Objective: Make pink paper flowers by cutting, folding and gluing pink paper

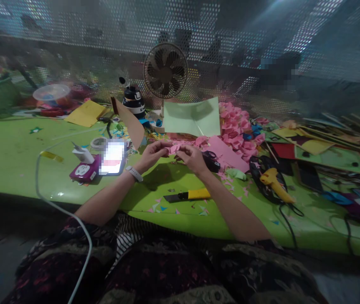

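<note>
Between my two hands is a small piece of pink paper [173, 149], pinched at both ends. My left hand [153, 154] holds its left side; a white band circles that wrist. My right hand [192, 158] grips its right side. Just beyond lie pink scraps and a pink sheet [227, 153], with a heap of pink paper petals [235, 126] behind. A dark tool [211, 161] rests right beside my right hand. Nearer to me, a cutter with a yellow handle [199, 194] lies between my forearms.
A lit phone [113, 157] and a purple power socket [85, 169] with a white cable are at left. A fan [165, 71] and a pale green sheet [192, 117] stand behind. At right are a yellow glue gun [276, 185] and stacked coloured papers [332, 157].
</note>
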Tool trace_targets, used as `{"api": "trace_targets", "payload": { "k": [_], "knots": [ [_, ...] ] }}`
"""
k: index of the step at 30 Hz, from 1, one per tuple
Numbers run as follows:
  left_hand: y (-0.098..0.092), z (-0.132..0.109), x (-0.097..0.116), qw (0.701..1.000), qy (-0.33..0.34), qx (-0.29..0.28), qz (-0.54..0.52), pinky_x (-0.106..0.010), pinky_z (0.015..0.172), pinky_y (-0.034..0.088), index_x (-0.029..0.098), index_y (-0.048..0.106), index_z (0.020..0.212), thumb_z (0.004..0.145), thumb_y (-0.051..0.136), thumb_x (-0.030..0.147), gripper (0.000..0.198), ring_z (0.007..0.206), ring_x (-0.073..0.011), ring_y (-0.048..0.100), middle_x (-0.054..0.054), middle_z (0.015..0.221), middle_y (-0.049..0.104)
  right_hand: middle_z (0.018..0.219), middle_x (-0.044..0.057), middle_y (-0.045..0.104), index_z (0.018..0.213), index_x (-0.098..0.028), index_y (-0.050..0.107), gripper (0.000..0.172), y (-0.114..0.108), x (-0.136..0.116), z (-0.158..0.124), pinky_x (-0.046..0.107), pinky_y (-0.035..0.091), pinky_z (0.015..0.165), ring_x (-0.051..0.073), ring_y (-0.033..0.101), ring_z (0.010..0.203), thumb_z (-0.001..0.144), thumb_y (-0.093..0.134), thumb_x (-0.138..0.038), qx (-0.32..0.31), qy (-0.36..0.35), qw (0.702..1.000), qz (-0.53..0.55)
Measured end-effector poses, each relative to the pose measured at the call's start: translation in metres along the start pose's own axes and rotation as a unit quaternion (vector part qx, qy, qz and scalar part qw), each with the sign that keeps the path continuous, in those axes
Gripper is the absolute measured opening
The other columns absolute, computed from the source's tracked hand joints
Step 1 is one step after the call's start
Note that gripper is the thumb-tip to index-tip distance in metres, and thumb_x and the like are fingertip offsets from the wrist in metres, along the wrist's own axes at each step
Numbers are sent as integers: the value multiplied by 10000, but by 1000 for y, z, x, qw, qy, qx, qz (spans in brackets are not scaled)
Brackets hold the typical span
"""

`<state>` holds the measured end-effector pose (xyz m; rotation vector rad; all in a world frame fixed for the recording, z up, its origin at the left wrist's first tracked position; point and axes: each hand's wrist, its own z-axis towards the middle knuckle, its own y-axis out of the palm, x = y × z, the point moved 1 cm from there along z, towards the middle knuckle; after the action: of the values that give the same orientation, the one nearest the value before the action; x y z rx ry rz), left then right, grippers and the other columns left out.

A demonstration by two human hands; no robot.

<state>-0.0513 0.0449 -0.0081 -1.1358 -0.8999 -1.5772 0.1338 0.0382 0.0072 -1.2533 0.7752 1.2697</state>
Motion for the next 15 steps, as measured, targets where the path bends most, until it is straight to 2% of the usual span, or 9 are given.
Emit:
{"api": "trace_targets", "payload": {
  "k": [15],
  "knots": [
    [1, -1, 1, 1000, -20, 11, -12, -324, 835, 574, 141, 726, 976, 762, 732, 315, 277, 804, -126, 641, -57, 959, 725, 775, 31, 711, 823, -181, 670, 201, -3, -1, 2, 275, 563, 619, 151, 667, 662, 726, 675, -357, 4, 11, 1000, 12]
  ]
}}
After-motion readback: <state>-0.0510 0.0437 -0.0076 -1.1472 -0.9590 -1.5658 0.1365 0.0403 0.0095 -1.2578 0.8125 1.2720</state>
